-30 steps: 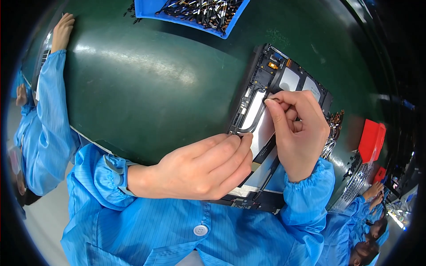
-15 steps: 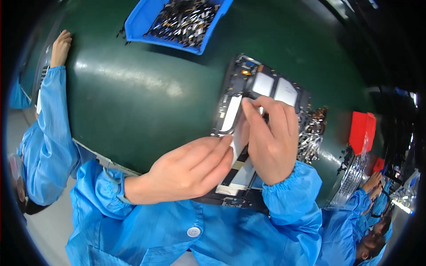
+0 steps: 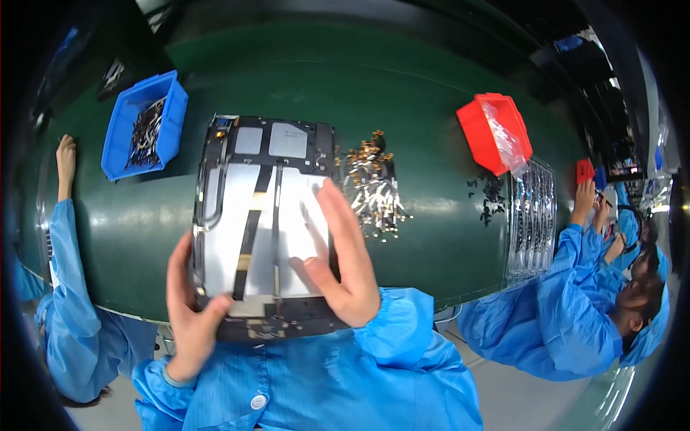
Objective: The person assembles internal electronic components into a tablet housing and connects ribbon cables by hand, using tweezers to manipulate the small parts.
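Note:
An opened tablet point(image 3: 295, 215), its silver battery plates and black circuit parts uncovered, sits before me near the table's front edge. My left hand point(image 3: 190, 302) grips its lower left edge, thumb on top and fingers along the side. Over the lower right of the tablet is my right hand point(image 3: 348, 266), thumb and forefinger spread apart; it appears to hold nothing. Just right of the tablet lies a loose pile of small flex cables point(image 3: 374, 190), some coppery, some silvery.
A blue bin point(image 3: 111, 147) of small dark strips stands at back left. To the right are a red bin point(image 3: 478, 133) with clear plastic, scattered black pieces point(image 3: 490, 201) and clear trays point(image 3: 532, 223). Co-workers in blue sit on both sides; one hand point(image 3: 66, 161) rests far left.
My view has swung rightward and up. Both hands, earlier pinching close together over the tablet's middle, have parted to its two sides. The tablet now sits squarer to me.

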`<state>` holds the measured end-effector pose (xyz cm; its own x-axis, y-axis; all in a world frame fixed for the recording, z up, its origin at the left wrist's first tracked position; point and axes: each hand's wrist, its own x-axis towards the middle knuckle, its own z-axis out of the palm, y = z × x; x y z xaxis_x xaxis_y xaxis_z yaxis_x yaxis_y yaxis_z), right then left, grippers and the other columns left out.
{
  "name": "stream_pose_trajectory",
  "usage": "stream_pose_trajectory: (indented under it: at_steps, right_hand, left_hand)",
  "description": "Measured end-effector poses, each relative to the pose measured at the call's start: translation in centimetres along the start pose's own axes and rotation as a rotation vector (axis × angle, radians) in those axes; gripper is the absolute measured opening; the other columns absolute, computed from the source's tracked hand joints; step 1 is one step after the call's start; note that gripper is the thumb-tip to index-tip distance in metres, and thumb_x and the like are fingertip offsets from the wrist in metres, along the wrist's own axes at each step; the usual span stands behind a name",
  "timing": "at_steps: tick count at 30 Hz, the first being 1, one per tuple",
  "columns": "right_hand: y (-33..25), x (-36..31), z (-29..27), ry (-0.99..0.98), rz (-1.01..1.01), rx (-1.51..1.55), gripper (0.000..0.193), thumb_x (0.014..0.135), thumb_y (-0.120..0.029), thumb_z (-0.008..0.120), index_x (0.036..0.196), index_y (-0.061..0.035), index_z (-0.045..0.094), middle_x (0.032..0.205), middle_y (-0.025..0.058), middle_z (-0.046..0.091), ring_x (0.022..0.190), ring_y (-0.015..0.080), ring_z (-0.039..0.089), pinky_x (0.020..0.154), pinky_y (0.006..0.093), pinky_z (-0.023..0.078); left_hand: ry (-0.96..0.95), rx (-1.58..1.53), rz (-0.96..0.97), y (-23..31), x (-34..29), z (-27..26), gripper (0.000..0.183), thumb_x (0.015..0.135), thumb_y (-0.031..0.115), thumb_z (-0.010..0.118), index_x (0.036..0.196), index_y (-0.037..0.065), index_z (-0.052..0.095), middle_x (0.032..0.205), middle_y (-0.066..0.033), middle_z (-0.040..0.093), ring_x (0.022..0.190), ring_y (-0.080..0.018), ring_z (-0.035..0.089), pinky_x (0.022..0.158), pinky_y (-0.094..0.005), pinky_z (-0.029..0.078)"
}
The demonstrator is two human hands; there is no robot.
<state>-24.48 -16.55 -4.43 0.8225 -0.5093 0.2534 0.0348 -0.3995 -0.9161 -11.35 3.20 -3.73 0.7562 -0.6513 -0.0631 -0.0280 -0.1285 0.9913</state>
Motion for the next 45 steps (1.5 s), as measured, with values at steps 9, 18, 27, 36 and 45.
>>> stream_pose_trajectory:
  at_steps: [9,18,27,36,45]
  right_hand:
    - [4.0,6.6,-8.7,0.103,-0.013,-0.523,0.014,0.09,-0.013,0.063,0.099,-0.0024,0.063,0.087,0.0185,0.066,0.079,0.039,0.064,0.069,0.0475,0.052]
    - [5.1,9.4,-7.6,-0.039,0.03,-0.598,0.022,0.091,-0.02,0.063,0.083,-0.0001,0.065,0.084,0.0197,0.067,0.079,0.0403,0.065,0.071,0.048,0.053]
    - [5.6,6.0,-12.0,0.242,0.348,0.295,0.012,0.087,0.0,0.069,0.096,0.0031,0.063,0.083,0.0074,0.067,0.073,0.0133,0.068,0.065,0.0253,0.055]
    - [6.4,0.3,-12.4,0.455,0.264,-0.474,0.015,0.084,0.001,0.071,0.089,-0.0027,0.057,0.076,0.0059,0.059,0.06,0.0106,0.054,0.057,0.0265,0.046]
    - [6.3,-2.7,-19.1,0.576,0.279,-0.722,0.016,0.086,-0.001,0.069,0.102,-0.003,0.07,0.086,0.0077,0.063,0.062,0.0138,0.056,0.056,0.0271,0.046]
  left_hand:
    - [-0.151,-0.315,-0.061,7.1,20.1,6.2,0.052,0.092,0.021,0.07,0.135,-0.002,0.052,0.12,-0.01,0.065,0.102,-0.015,0.065,0.086,-0.0293,0.053]
    - [0.046,-0.139,0.055,0.2,39.1,11.0,0.074,0.073,0.022,0.088,0.129,-0.012,0.051,0.123,-0.0175,0.062,0.103,-0.0206,0.064,0.089,-0.0319,0.051]
    - [0.152,0.822,0.89,4.4,26.9,11.8,0.014,0.082,0.017,0.063,0.088,0.006,0.067,0.095,-0.015,0.066,0.097,-0.0346,0.06,0.085,-0.0454,0.05]
    - [-0.203,0.925,0.648,2.3,14.2,12.7,0.018,0.079,0.025,0.074,0.076,0.008,0.067,0.077,-0.0066,0.064,0.08,-0.0275,0.062,0.069,-0.0397,0.051]
    - [-0.254,0.716,0.45,2.2,14.5,12.9,0.008,0.082,0.006,0.07,0.084,0.0,0.065,0.075,-0.0094,0.064,0.068,-0.0208,0.061,0.06,-0.0324,0.048]
